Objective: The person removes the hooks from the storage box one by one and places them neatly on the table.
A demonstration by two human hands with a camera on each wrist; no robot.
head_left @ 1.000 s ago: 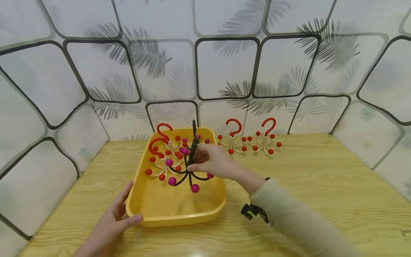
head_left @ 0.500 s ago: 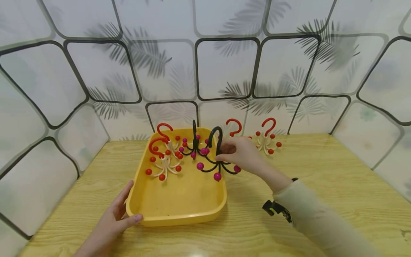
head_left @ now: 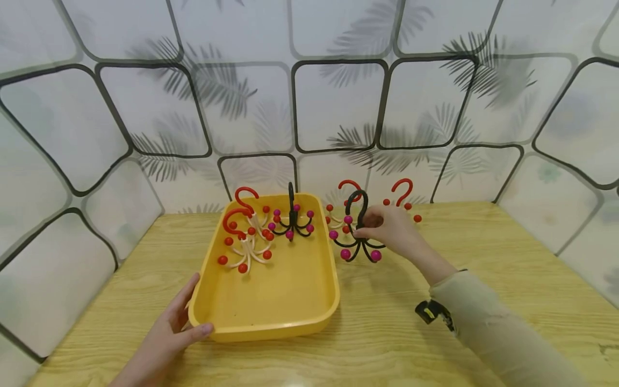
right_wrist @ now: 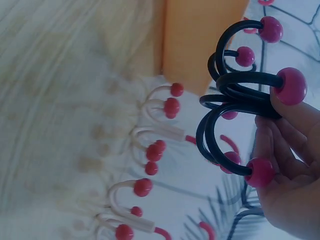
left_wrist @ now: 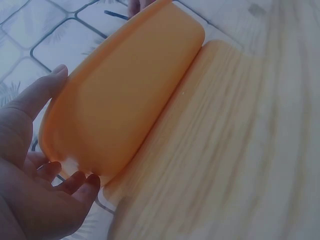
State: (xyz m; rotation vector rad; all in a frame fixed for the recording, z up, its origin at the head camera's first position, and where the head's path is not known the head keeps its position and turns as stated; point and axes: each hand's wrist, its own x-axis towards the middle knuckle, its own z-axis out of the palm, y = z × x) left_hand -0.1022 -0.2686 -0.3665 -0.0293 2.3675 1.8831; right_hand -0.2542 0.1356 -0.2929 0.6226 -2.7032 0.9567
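My right hand (head_left: pixel 398 230) pinches the stem of a black multi-arm hook hanger (head_left: pixel 357 201) with pink ball tips. It is held upright just right of the yellow tray (head_left: pixel 271 303); in the right wrist view the hanger's curved arms (right_wrist: pixel 250 77) spread out from the fingers, above the table. My left hand (head_left: pixel 166 330) grips the tray's near left corner, thumb on the front rim and fingers along the side. Inside the tray stand another black hanger (head_left: pixel 293 217) and two cream hangers (head_left: pixel 247 248) with red hooks and red balls.
Two more cream hangers with red hooks stand on the wooden table (head_left: pixel 483 258) at the back, the rightmost red hook (head_left: pixel 403 188) partly behind my right hand. The wall (head_left: pixel 338 107) with dark outlines and leaf prints closes off the back and sides.
My right hand has carried the black hanger from above the tray to the right, past its rim and over the table. The left hand stays at the tray's corner.
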